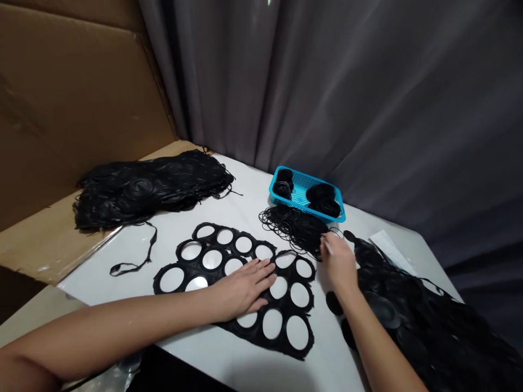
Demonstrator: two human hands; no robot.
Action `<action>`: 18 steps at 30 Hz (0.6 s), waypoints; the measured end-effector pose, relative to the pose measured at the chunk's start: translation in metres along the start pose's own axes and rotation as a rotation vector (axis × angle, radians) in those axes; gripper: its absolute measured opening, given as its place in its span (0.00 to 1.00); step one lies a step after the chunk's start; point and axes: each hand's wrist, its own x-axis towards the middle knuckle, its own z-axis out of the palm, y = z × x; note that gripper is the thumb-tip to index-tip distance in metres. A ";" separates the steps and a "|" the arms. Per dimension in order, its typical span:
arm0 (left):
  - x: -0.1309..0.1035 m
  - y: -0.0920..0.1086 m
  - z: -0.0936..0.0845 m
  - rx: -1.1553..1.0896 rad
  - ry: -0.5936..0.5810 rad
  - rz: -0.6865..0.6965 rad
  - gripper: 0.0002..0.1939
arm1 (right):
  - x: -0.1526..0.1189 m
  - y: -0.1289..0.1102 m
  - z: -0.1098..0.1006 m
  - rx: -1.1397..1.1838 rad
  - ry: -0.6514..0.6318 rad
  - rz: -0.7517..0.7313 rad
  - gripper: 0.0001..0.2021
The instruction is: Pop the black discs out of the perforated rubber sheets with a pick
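Observation:
My left hand (247,286) lies flat, fingers stretched out, on a black rubber sheet (259,321) with rows of large round holes. White tabletop shows through the holes. My right hand (339,261) is closed in a pinch at the right end of a heap of thin black rubber rings (298,226). A small pale, thin piece shows at its fingers, too little to name. One loose ring appears just beyond the fingertips. Behind the heap stands a blue plastic basket (300,191) with bundles of black rings at both ends.
A thick stack of black rubber sheets (151,188) lies at the left, near a cardboard wall (77,92). A rubber strip (141,265) curls in front of it. Black discs and scraps (425,321) pile up at the right beside a white paper (392,250). A grey curtain (327,98) hangs behind.

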 end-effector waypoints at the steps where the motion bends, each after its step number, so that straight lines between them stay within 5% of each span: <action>1: 0.000 0.000 -0.002 -0.005 -0.002 -0.002 0.30 | 0.008 0.005 -0.008 0.015 0.040 0.052 0.08; 4: 0.003 0.002 -0.011 -0.015 -0.023 -0.007 0.29 | 0.016 0.014 -0.027 0.098 0.055 0.159 0.10; 7: 0.005 0.006 -0.021 0.000 -0.051 -0.012 0.29 | 0.004 0.009 -0.032 0.281 -0.060 0.259 0.14; 15: -0.023 0.043 -0.012 0.042 -0.027 -0.012 0.28 | -0.051 -0.030 -0.002 0.935 -0.399 0.566 0.17; 18: -0.030 0.052 -0.005 0.060 -0.034 -0.048 0.30 | -0.072 -0.041 0.007 0.955 -0.499 0.570 0.17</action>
